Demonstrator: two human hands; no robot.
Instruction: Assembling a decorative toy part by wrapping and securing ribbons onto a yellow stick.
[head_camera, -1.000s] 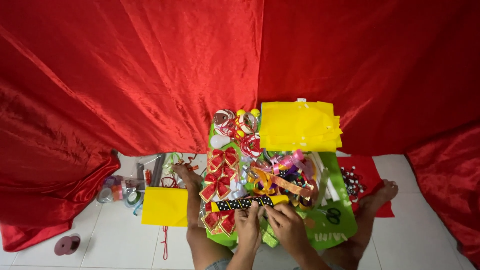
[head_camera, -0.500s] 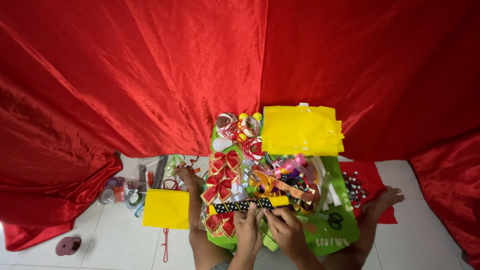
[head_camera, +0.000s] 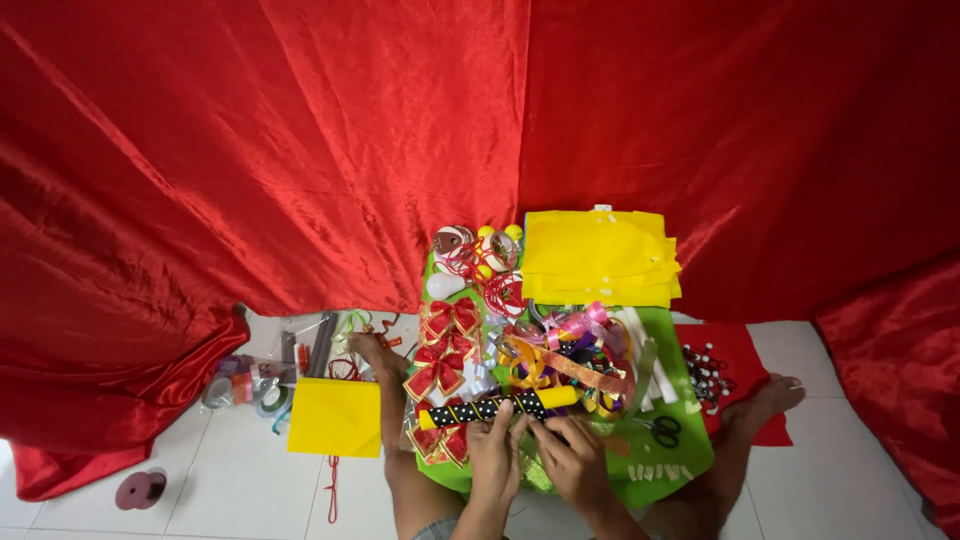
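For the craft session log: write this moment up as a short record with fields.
Setting: tiled floor, red satin cloth draped behind
Work surface: green sheet between the person's legs
Left hand: fingers on a yellow roll wrapped in black dotted ribbon
Right hand: touching the same roll from below
Beside the roll: red bows, tangle of coloured ribbons
Far end: stack of yellow sheets
On the sheet, right: scissors
On the floor, left: yellow square sheet, tape rolls
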